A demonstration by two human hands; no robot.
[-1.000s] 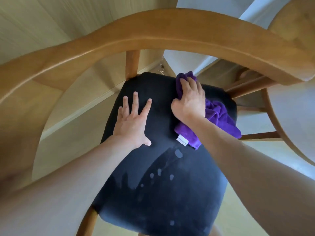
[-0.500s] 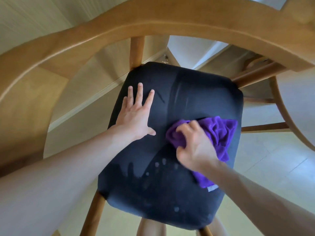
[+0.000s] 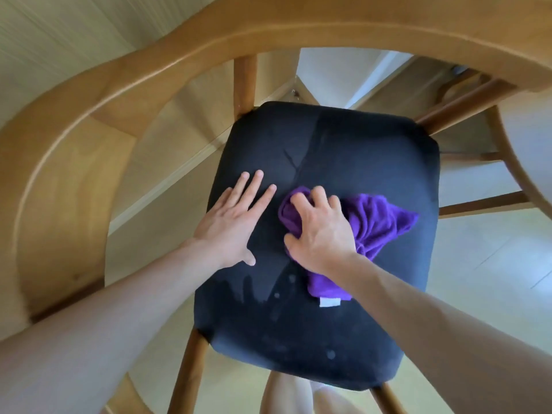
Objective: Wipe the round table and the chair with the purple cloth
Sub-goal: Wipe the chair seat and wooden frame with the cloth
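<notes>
The purple cloth lies bunched on the chair's dark seat, right of centre, its white tag toward the near edge. The right hand presses on it, fingers curled into the fabric. The left hand lies flat on the seat just beside, fingers straight and slightly apart. Damp spots mark the seat near the hands.
</notes>
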